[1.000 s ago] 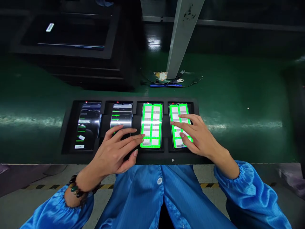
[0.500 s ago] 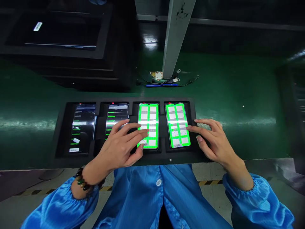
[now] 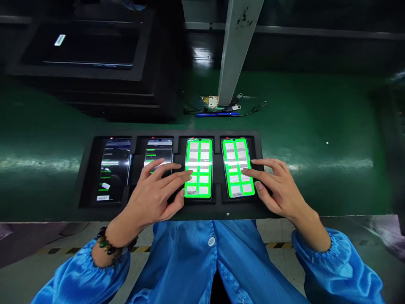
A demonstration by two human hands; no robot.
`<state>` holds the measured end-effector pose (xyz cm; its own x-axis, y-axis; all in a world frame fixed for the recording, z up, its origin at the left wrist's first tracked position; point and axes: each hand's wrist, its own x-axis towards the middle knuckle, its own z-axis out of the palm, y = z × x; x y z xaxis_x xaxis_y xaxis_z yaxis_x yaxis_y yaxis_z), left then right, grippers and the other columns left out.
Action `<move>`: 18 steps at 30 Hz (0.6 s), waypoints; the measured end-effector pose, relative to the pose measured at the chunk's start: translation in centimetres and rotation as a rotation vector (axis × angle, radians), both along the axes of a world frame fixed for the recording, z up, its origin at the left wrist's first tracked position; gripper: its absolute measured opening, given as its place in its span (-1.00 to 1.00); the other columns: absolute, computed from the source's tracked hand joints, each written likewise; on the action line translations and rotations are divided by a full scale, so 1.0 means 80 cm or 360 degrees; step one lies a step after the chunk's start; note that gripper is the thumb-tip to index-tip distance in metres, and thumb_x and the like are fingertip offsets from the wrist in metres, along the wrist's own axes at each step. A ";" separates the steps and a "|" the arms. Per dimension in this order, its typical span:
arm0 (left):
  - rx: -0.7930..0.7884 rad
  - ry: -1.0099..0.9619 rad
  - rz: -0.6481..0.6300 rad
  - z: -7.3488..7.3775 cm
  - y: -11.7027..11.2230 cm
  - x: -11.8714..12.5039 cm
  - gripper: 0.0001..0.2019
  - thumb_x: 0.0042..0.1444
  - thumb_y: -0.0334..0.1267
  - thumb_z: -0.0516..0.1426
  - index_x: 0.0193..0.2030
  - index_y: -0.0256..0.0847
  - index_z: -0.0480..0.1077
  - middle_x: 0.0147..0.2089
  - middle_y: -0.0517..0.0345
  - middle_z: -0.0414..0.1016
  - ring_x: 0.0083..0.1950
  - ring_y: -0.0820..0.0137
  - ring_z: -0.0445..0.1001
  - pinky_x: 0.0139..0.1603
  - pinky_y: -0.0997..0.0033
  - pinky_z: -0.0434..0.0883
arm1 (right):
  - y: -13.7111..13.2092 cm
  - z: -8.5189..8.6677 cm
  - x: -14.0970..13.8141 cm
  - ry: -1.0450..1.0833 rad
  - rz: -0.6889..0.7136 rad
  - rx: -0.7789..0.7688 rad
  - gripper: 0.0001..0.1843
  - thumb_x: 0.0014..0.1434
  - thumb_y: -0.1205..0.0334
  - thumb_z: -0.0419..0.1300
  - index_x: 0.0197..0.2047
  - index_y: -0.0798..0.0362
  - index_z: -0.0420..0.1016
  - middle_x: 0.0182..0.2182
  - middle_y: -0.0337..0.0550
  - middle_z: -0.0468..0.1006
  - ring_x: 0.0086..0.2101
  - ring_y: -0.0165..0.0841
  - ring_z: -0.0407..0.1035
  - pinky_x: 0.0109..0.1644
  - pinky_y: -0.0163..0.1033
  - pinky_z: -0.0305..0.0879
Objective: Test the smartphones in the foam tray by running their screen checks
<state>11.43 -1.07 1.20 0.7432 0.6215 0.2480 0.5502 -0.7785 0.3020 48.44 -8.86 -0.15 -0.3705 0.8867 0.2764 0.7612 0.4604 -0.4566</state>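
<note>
Several smartphones lie face up in the slots of a black tray. Two on the right, the third phone and the rightmost phone, show bright green grids with white blocks. My left hand is open, its fingertips at the left edge of the third phone's screen; it partly covers the second phone, which has a dark screen with green text. At the far left, another dark-screened phone carries small white stickers. My right hand is open too, its index fingertip on the rightmost phone's screen.
A stack of black trays stands at the back left, a dark phone in its top one. Behind the phones, a grey post rises from the green table. A blue pen and thin cables lie at its foot.
My left hand has shifted left, uncovering more of the third phone's screen. My right hand has slid left, its index finger further onto the rightmost phone. More of that grid looks green.
</note>
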 end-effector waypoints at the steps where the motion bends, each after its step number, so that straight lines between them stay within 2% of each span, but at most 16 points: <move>1: 0.0010 0.0017 0.0022 0.000 0.000 -0.004 -0.60 0.32 -0.31 0.14 0.27 -0.01 0.52 0.14 0.18 0.75 0.24 0.07 0.60 0.52 -0.16 0.20 | -0.002 0.000 0.007 -0.0008 -0.0048 0.0002 -0.52 0.45 0.32 0.10 0.37 -0.12 0.50 0.12 -0.07 0.70 0.27 -0.02 0.45 0.28 0.19 0.31; 5: 0.0066 0.0019 0.0013 0.002 0.001 0.003 -0.67 0.35 -0.30 0.14 0.22 -0.06 0.51 0.11 0.18 0.76 0.21 0.06 0.60 0.48 -0.14 0.21 | -0.002 -0.001 0.016 -0.0030 -0.0146 0.0002 -0.52 0.47 0.33 0.10 0.37 -0.14 0.47 0.13 -0.11 0.70 0.29 -0.01 0.43 0.28 0.18 0.29; 10: 0.0009 0.0007 -0.0150 0.004 0.006 0.045 -0.62 0.35 -0.30 0.13 0.27 -0.16 0.49 0.21 0.10 0.72 0.30 0.05 0.57 0.52 -0.11 0.21 | 0.014 -0.002 -0.015 0.0013 -0.0010 -0.0009 -0.49 0.49 0.33 0.09 0.44 -0.07 0.41 0.11 -0.08 0.71 0.32 -0.01 0.37 0.31 0.18 0.29; 12: -0.0032 0.0032 -0.0196 0.003 0.007 0.053 -0.59 0.35 -0.30 0.11 0.30 -0.17 0.48 0.26 0.09 0.69 0.36 0.04 0.54 0.55 -0.11 0.19 | 0.020 -0.004 -0.026 0.0029 0.0053 -0.0051 -0.50 0.49 0.33 0.10 0.44 -0.04 0.40 0.10 -0.08 0.71 0.34 -0.01 0.34 0.33 0.19 0.27; 15: -0.0048 0.0066 -0.0136 0.002 0.008 0.045 -0.57 0.35 -0.31 0.10 0.33 -0.14 0.46 0.33 0.11 0.65 0.36 0.04 0.53 0.57 -0.16 0.18 | 0.023 -0.005 -0.029 0.0049 0.0087 -0.0065 -0.50 0.48 0.32 0.11 0.43 -0.03 0.41 0.10 -0.07 0.71 0.36 -0.01 0.33 0.34 0.19 0.26; 18: -0.0062 0.0075 -0.0002 0.004 0.005 0.023 -0.59 0.38 -0.29 0.11 0.33 -0.10 0.46 0.33 0.21 0.65 0.33 0.08 0.55 0.61 -0.14 0.15 | 0.016 -0.001 -0.013 0.0044 0.0041 -0.0035 -0.49 0.49 0.36 0.09 0.44 -0.05 0.41 0.15 -0.04 0.69 0.33 -0.04 0.35 0.35 0.16 0.25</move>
<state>13.24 -0.66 1.53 0.7542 0.6291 0.1884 0.5637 -0.7673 0.3057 47.39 -7.58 -0.25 -0.3856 0.8830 0.2677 0.7362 0.4693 -0.4876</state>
